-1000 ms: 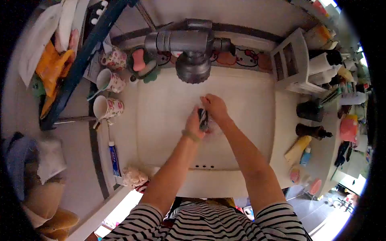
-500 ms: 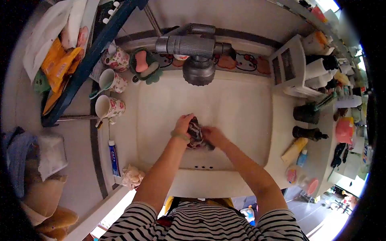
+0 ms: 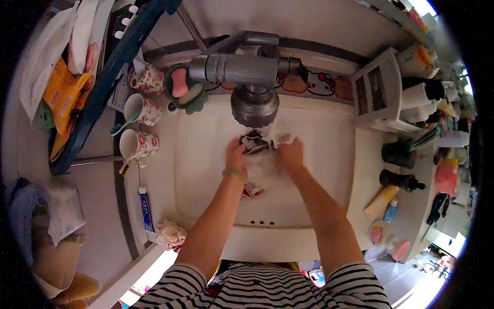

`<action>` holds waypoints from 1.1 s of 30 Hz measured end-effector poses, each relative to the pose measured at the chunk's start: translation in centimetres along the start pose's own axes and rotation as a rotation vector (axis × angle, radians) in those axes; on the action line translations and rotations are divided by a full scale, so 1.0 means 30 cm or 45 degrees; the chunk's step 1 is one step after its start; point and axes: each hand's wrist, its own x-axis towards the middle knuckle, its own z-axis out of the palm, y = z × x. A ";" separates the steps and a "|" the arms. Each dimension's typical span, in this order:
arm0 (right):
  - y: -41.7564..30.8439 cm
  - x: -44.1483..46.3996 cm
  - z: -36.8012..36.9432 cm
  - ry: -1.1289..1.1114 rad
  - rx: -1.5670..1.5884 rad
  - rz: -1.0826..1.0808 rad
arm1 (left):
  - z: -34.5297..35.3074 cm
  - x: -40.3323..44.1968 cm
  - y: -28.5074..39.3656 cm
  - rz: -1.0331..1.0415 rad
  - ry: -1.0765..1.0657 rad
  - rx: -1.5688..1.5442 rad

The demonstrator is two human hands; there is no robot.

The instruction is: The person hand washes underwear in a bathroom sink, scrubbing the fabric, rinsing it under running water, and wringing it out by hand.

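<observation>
A dark, white-patterned wet cloth (image 3: 256, 144) is stretched between my hands, just under the grey faucet head (image 3: 254, 109). My left hand (image 3: 236, 154), with a pale bracelet on the wrist, is closed on the cloth's left end. At the other end, my right hand (image 3: 291, 154) is closed on the fabric; its fingertips are partly blurred. White water or suds show around the cloth below the faucet. A reddish, white-patterned piece of fabric (image 3: 252, 191) lies lower in the basin beside my left forearm; whether it joins the cloth I cannot tell.
The white sink (image 3: 319, 206) surrounds my hands. Along its left edge stand floral cups (image 3: 139, 144), a soap dish (image 3: 191, 106), a toothpaste tube (image 3: 145, 208) and a bath puff (image 3: 171, 234). A white rack (image 3: 378, 90), a dark bottle (image 3: 399, 179) and a yellow tube (image 3: 382, 201) line the right.
Both hands have moved up the basin to beneath the faucet, carrying the dark cloth and spreading it wider. The reddish fabric now lies uncovered lower in the sink.
</observation>
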 end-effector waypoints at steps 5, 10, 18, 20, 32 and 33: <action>0.010 -0.004 0.110 0.401 0.055 -0.643 | 0.130 -0.130 0.076 -0.183 0.058 -0.102; 0.034 0.058 0.108 0.453 0.973 0.062 | 0.096 -0.090 0.042 -0.256 -0.097 0.098; -0.230 -0.222 -0.048 0.590 1.343 -0.063 | 0.079 -0.115 0.018 -0.469 -0.217 -0.036; -0.178 -0.117 0.077 0.603 1.138 -0.043 | 0.108 -0.121 -0.023 -0.443 -0.174 -0.082; -0.195 -0.064 0.007 0.476 1.090 0.051 | 0.008 -0.168 -0.069 -0.241 -0.505 0.298; -0.134 0.015 -0.005 0.293 0.905 0.197 | 0.044 -0.185 -0.066 -0.245 -0.439 0.304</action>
